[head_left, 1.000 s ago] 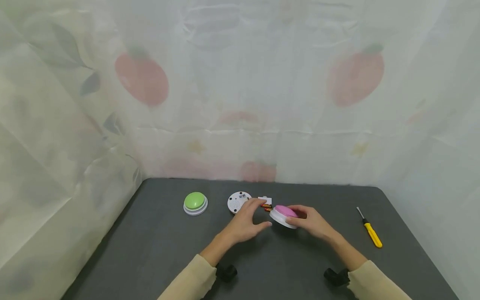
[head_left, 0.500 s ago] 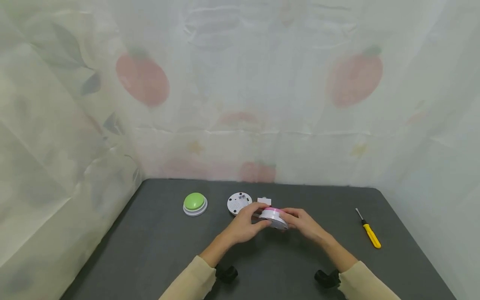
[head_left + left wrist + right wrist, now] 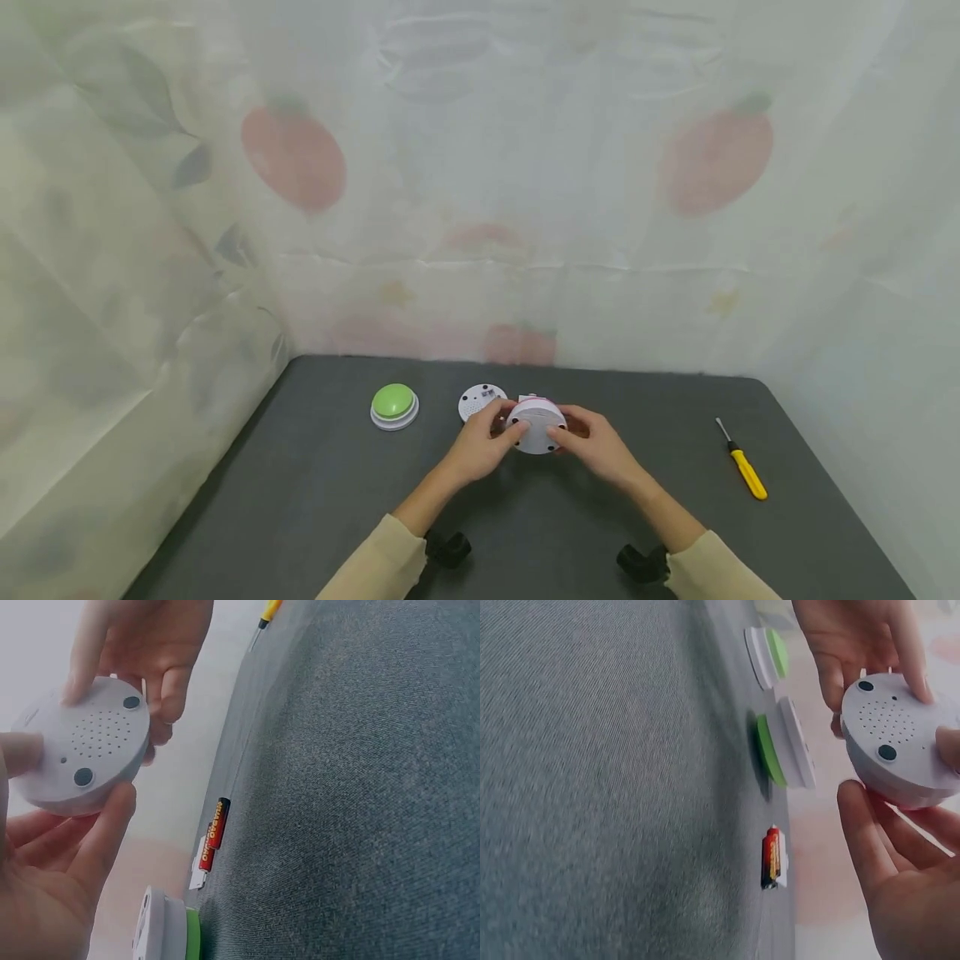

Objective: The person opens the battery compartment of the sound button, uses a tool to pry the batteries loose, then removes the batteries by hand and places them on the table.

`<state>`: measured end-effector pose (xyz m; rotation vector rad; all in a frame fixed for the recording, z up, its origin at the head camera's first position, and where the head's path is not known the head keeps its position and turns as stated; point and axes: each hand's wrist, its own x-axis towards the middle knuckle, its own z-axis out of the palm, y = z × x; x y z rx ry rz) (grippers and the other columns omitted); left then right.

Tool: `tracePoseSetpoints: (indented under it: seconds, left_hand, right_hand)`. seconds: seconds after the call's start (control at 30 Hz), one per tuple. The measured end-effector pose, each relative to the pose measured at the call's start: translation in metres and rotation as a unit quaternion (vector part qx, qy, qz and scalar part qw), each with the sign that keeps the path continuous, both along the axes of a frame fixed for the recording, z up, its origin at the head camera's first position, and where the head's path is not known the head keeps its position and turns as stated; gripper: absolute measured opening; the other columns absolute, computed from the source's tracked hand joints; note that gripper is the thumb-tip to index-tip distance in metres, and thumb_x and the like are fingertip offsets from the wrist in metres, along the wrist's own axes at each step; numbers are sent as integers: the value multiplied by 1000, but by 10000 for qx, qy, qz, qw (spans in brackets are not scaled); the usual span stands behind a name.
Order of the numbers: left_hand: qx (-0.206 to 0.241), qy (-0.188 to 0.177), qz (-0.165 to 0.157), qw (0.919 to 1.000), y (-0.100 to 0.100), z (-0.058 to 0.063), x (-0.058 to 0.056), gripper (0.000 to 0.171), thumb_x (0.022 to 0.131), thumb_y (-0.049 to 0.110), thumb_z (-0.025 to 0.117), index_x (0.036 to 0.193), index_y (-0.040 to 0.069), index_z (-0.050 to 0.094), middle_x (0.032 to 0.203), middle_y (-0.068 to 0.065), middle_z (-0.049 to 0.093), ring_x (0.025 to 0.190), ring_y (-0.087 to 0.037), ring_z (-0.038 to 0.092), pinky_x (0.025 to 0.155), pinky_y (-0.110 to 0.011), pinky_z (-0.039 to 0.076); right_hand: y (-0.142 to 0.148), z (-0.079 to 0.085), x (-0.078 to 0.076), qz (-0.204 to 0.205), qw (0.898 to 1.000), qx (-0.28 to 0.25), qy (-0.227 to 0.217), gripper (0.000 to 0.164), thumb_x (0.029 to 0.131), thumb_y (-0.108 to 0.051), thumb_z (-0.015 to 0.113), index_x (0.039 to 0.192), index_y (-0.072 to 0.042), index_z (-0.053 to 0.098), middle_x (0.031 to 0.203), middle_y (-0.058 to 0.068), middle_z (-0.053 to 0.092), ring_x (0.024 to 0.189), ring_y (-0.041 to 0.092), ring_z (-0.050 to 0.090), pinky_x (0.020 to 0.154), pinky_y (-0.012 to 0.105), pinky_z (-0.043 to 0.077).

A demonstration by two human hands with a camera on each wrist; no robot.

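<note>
In the head view we are seeing the left grip [image 3: 483, 442] and the right grip [image 3: 602, 446] both closing on the pink-topped button [image 3: 537, 435], which is sitting between them above the tabletop [image 3: 330, 500], its white underside facing the person and both thumbs pressing on it. We are judging the step in hand to be handling that underside; the next move is probably calling for one grip to be carrying the button alone while the other thumb is working. Behind it an upturned round unit [image 3: 477, 400] is lying, a green button [image 3: 393, 402] is standing to its left, and a screwdriver [image 3: 746, 471] is resting well apart on the right. The dark tabletop is ending against pale hanging sheets [image 3: 487, 167] printed with red fruit, which are enclosing the back and sides. In the left wrist view we are finding speaker holes and dark round pads on the underside, with red-and-black batteries [image 3: 218, 823] lying beside a small white piece [image 3: 198, 874] on the tabletop. In the right wrist view the tabletop is showing a fine woven texture, and the upturned unit is resting green side down; the thumbs are covering part of the held underside, so we are not managing to tell what is beneath them.
</note>
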<state>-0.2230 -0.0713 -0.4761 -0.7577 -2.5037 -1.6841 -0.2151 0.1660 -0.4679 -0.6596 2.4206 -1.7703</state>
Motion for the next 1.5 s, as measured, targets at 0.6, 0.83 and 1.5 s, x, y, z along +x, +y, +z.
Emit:
tracePoseSetpoints:
  seconds: [0.6, 0.83, 1.5]
  left_hand:
    - [-197, 152, -49, 9997, -11, 5, 13, 32, 104, 28, 59, 130, 9, 60, 102, -3, 69, 85, -13, 65, 73, -30, 55]
    - [-348, 377, -205, 9985, -12, 10, 23, 54, 102, 30, 62, 148, 9, 43, 119, -5, 65, 98, -13, 65, 84, -30, 54]
    - [-280, 699, 182, 9970, -6, 8, 38, 117, 64, 38, 98, 158, 28, 30, 145, 1, 47, 115, -16, 53, 97, -39, 45]
  right_hand:
    - [-18, 0, 11, -478, 9987, 20, 149, 37, 97, -19, 70, 125, 4, 65, 110, 15, 70, 93, 18, 70, 78, 26, 55]
    - [-21, -1, 16, -450, 9990, -63, 21, 37, 98, -21, 69, 123, 6, 65, 105, 13, 72, 86, 15, 70, 76, 31, 56]
    - [-38, 12, 32, -411, 9918, -775, -933, 39, 99, -22, 66, 119, 11, 58, 89, 14, 74, 77, 22, 71, 79, 49, 57]
